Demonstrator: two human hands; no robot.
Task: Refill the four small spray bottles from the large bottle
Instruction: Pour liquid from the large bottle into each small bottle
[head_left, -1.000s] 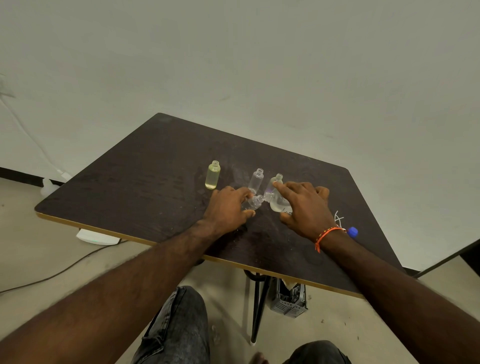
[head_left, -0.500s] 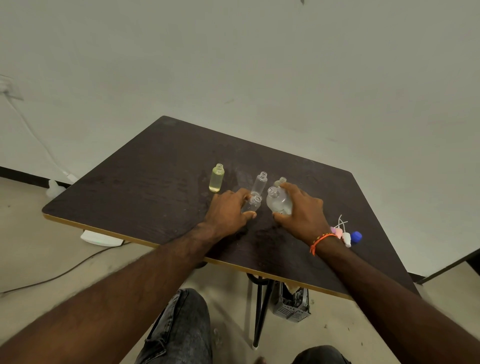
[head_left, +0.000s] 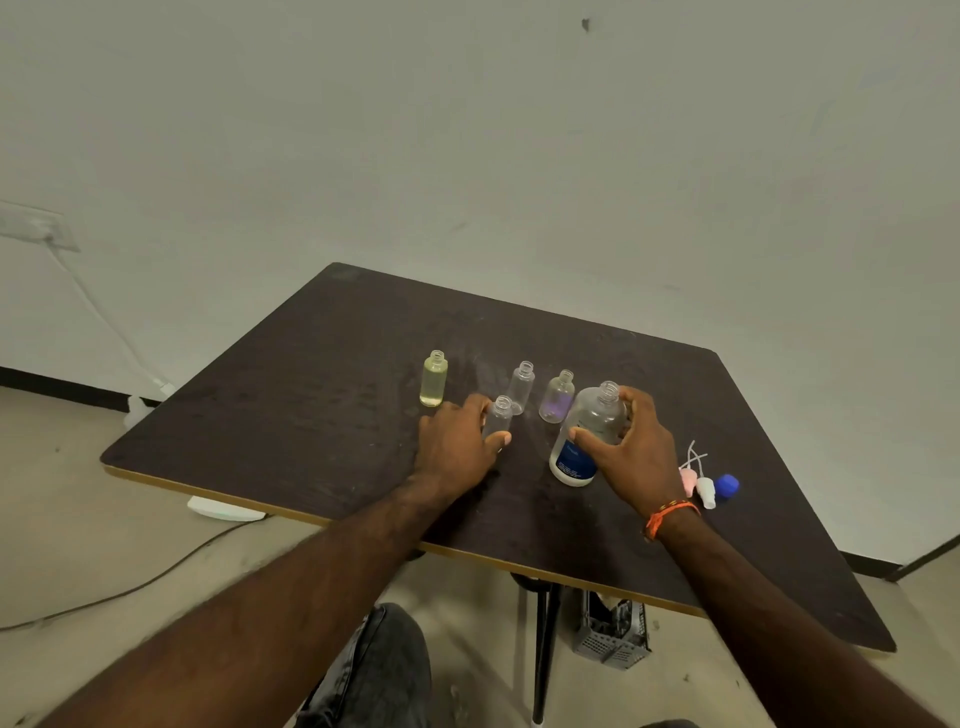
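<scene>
Four small uncapped bottles stand on the dark table (head_left: 322, 374). A yellowish bottle (head_left: 434, 385) is at the left, a clear bottle (head_left: 521, 387) and a purple-tinted bottle (head_left: 557, 396) stand behind. My left hand (head_left: 457, 447) grips the nearest small clear bottle (head_left: 499, 421), upright on the table. My right hand (head_left: 631, 449) holds the large clear bottle (head_left: 584, 441) with a blue label; it is open-topped and stands upright or slightly tilted on the table.
Spray heads in pink (head_left: 688, 480) and white (head_left: 705, 491) and a blue cap (head_left: 727, 486) lie right of my right hand. A grey basket (head_left: 613, 631) sits on the floor under the table. A cable (head_left: 104, 592) runs across the floor at left.
My right hand has brought the large bottle from tilted toward the small bottle back to upright and lower on the table. My left hand still holds the small bottle.
</scene>
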